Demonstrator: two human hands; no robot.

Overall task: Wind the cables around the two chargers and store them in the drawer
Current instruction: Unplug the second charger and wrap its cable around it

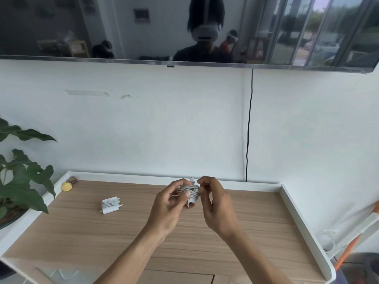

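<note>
The left hand (pixel 170 206) holds a white charger (pixel 191 198) up over the table (pixel 256 232), fingers curled behind it and the thumb pressed across the front of the coils. The cable (pixel 187 190) is already wrapped round the charger in many tight turns, and only a short end with its plug sticks up above the bundle. The right hand (pixel 217 203) is closed narrowly beside the top of the bundle, thumb and fingertips pinching at that last bit of cable; whether it is tucking the end under a turn or only steadying it cannot be told. To the left, well apart from the hands, the other charger (pixel 110 204) lies flat on the wood with its cable wound round it, so that one looks finished. By this view the winding is nearly done: the second bundle seems to need only its loose end secured. Storing is all still to do, since neither charger is put away and no open drawer shows. A small yellow object (pixel 66 186) sits at the far left corner, near a leafy plant (pixel 24 181).
</note>
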